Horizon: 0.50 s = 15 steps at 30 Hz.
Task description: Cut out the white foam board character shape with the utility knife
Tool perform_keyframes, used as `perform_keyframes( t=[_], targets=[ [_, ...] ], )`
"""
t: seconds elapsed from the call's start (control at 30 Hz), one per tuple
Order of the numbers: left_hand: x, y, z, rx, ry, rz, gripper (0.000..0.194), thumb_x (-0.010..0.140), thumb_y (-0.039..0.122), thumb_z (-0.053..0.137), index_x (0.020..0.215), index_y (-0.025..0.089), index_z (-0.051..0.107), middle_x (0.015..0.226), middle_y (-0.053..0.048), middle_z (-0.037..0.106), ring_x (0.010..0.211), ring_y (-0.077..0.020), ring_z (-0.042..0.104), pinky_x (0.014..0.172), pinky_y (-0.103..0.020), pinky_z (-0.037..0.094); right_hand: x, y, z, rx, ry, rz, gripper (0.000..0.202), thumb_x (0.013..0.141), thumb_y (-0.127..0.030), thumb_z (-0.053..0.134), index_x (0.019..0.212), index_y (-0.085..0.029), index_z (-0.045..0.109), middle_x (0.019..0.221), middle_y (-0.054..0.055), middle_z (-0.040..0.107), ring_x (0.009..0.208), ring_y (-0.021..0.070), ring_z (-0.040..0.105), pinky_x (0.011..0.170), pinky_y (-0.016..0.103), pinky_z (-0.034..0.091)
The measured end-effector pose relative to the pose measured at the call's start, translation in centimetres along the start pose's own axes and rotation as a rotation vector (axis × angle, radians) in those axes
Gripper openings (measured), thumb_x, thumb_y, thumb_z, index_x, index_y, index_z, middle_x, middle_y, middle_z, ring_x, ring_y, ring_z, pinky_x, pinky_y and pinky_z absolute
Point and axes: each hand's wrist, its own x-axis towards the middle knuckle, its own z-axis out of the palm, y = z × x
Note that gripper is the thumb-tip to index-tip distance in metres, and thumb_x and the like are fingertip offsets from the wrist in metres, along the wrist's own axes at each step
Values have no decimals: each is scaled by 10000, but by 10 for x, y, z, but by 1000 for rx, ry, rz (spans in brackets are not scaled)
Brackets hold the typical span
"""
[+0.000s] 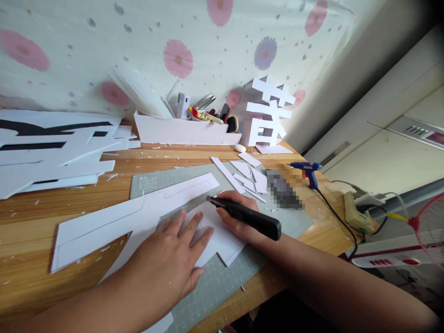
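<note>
The foam sheet (pixel 138 217) lies flat, partly on the grey cutting mat (pixel 222 282) and partly on the wooden table (pixel 31 273), stretching from the left of the table toward the mat's middle. Pencil outlines run along it. The left hand (pixel 169 259) presses down on the sheet's near end, palm flat and fingers spread wide, touching the white surface. The right hand (pixel 236 217) is closed around a black knife (pixel 248 216), which lies slanted, its tip (pixel 209 199) meeting the sheet just beyond the left fingertips (pixel 197 217). The blade itself is too small to make out.

Beyond the right hand, several white offcuts (pixel 243 173) lie scattered on the mat's far side, and a blurred patch (pixel 284 189) sits just beside them. A blue glue gun (pixel 307 169) stands at the mat's right edge, its black cord (pixel 338 217) trailing toward the table's right rim, where a power strip (pixel 357 212) rests. At the back, against the flowered wall (pixel 180 55), a white tray (pixel 180 130) holds strips and small tools, and an upright white foam character (pixel 270 113) stands just right of it. Large white cut shapes (pixel 52 152) are stacked on the table's far left. Tiny white shavings dot the wood all around.
</note>
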Motion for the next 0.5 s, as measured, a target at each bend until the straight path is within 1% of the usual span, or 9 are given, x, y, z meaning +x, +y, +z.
perform_keyframes(
  t=[0.07,0.13,0.2,0.27,0.3,0.33,0.4,0.47,0.5],
  targets=[
    [-1,-3,4,35,41,14,579,928,553,594,1446,297,560,1557,-158,442,1409,-457,471,1104,-624,480,0,1,0,13,-5,-13,257,878,-329,689,1120,-246,664,979,24,769,845,160,731,797,298,598],
    [-3,-7,12,67,87,44,542,908,482,623,1418,300,590,1518,-152,493,1361,-461,524,1060,-619,523,1,-1,-2,9,-26,-22,275,883,-354,689,1130,-237,658,985,32,766,839,161,729,786,293,596],
    [-4,-13,24,147,175,90,544,874,325,637,1415,282,597,1513,-170,496,1332,-475,549,1028,-635,537,4,-6,-6,-19,-68,-29,265,885,-355,678,1115,-224,663,983,43,763,832,163,727,765,281,589],
    [-5,-18,37,172,285,140,569,853,267,610,1422,300,592,1504,-155,527,1306,-469,578,985,-622,560,6,-11,-11,-51,-138,-36,251,899,-350,645,1104,-208,669,982,59,759,832,167,724,757,278,584],
    [-5,-20,43,151,311,136,576,871,298,600,1445,321,564,1522,-133,522,1325,-454,568,1002,-610,549,8,-13,-12,-62,-164,-46,255,904,-350,631,1104,-198,670,981,68,757,834,172,723,761,281,583],
    [-6,-22,50,119,350,169,567,864,378,610,1429,326,584,1499,-130,554,1298,-464,585,980,-609,553,8,-14,-13,-69,-179,-63,267,906,-354,624,1109,-187,671,980,77,754,836,176,722,767,285,583],
    [-6,-25,61,98,344,70,546,930,364,552,1475,379,510,1570,-70,487,1407,-412,493,1090,-589,471,9,-11,-13,-86,-175,-100,299,904,-368,627,1126,-173,668,981,90,748,847,185,722,784,293,582],
    [-7,-29,70,93,378,110,571,946,389,522,1511,396,443,1584,-58,469,1425,-407,471,1114,-594,430,9,-5,-11,-109,-165,-120,319,904,-385,634,1141,-174,663,986,94,746,858,189,724,795,293,579],
    [-8,-31,74,83,405,129,573,940,405,527,1506,409,443,1579,-51,474,1414,-409,483,1102,-596,433,9,-2,-9,-119,-168,-122,326,904,-393,636,1148,-178,660,988,94,745,862,190,725,797,292,579]
  ],
)
